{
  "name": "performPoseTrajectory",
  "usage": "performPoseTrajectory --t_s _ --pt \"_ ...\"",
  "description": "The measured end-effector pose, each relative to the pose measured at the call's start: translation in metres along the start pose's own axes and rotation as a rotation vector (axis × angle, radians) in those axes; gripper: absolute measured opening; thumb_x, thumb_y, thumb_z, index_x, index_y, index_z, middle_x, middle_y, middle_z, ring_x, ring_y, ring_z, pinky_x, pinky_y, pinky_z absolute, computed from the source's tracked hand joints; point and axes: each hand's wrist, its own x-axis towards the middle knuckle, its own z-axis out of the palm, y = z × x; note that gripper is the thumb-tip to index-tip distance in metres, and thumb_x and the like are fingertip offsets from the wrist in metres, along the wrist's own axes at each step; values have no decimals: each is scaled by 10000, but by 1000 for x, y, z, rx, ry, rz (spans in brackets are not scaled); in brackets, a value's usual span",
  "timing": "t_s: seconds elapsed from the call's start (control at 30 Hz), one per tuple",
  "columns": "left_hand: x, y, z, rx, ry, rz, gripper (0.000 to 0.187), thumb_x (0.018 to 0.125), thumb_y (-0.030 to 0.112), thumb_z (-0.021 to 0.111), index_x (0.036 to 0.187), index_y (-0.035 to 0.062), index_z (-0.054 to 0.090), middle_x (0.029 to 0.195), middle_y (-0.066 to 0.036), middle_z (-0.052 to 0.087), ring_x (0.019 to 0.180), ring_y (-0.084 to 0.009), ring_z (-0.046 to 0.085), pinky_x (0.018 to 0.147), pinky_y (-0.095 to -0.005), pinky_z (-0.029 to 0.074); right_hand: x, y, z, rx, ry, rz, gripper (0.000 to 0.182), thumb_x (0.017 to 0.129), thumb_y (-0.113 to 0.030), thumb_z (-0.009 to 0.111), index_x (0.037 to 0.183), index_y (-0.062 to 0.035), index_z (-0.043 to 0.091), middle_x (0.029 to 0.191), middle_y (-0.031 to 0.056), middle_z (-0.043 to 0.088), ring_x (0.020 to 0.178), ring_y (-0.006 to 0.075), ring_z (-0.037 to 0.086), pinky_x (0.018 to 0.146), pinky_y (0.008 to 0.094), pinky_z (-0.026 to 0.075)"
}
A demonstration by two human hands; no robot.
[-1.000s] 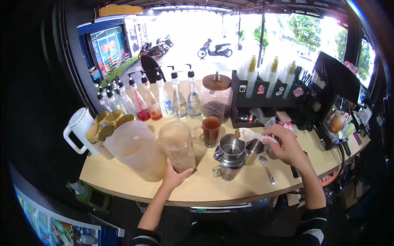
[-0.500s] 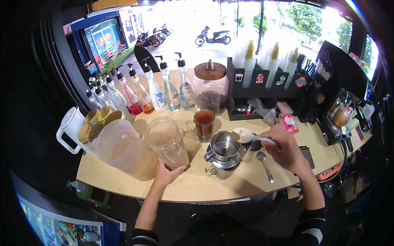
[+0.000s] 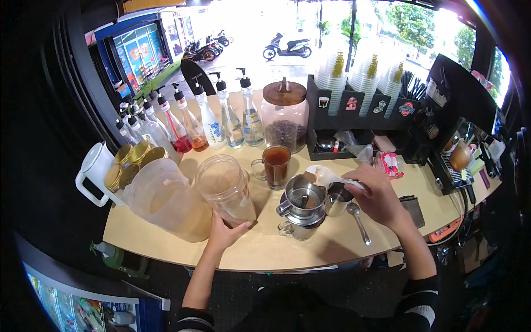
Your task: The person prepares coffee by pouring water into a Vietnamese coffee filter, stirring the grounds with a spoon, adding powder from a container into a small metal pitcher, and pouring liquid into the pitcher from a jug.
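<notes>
My right hand [image 3: 379, 193] grips a white plastic scoop [image 3: 331, 177] by its handle. Brown powder sits in the scoop's bowl, which is over the far rim of a metal drip coffee filter [image 3: 298, 206]. The filter rests on a glass mug [image 3: 302, 232]; some brown powder shows inside it. My left hand [image 3: 223, 237] is closed around the base of a clear plastic jar [image 3: 224, 191], its fingers partly hidden behind it. Right of the filter stands a small metal cup [image 3: 338, 205], with a metal teaspoon [image 3: 360, 226] lying beside it.
A glass mug of brown drink [image 3: 276, 166] stands behind the filter. Left of the jar is a large cloudy pitcher [image 3: 157, 193]. Pump bottles [image 3: 229, 122], a lidded jar of dark beans [image 3: 285, 119] and a black cup rack [image 3: 362, 105] line the back.
My right hand and the scoop have shifted slightly left and up, toward the filter's far rim. My left hand stays on the jar.
</notes>
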Motion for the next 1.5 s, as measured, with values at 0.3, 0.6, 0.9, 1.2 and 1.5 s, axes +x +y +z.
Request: performPoseTrajectory --t_s 0.3,0.6,0.9,1.2,1.5 --pt "-1 -3 -1 56 18 -14 918 612 211 882 1316 -12 336 1251 -178 522 1145 -261 533 972 -380 430 -1 -3 7 12 3 6 165 832 -17 626 994 -47 635 806 131 570 762 316 590 662 393 471" --pt "0 -7 -4 73 -29 -29 926 620 216 877 1326 -14 324 1277 -183 501 1169 -267 517 988 -392 417 -7 5 7 2 76 -11 136 835 -36 632 970 -36 628 799 128 564 758 317 582 663 388 464" --pt "-1 -1 -1 53 7 5 943 619 219 878 1331 -16 307 1269 -185 505 1164 -264 517 986 -388 419 -15 3 -1 -4 76 16 127 839 -43 636 964 -23 626 811 129 573 766 315 582 675 380 465" --pt "-1 7 -2 110 -14 -54 941 615 225 880 1323 -19 311 1272 -189 504 1159 -265 523 974 -382 432 -26 -4 -2 50 46 99 193 833 -25 657 1023 -52 635 812 119 578 726 278 597 623 357 471" --pt "0 -15 -5 107 -19 -19 961 615 269 878 1335 -18 309 1282 -197 498 1186 -286 506 999 -399 408 -27 -8 -4 16 21 118 202 834 -27 656 1031 -66 636 807 110 574 713 273 600 606 353 476"
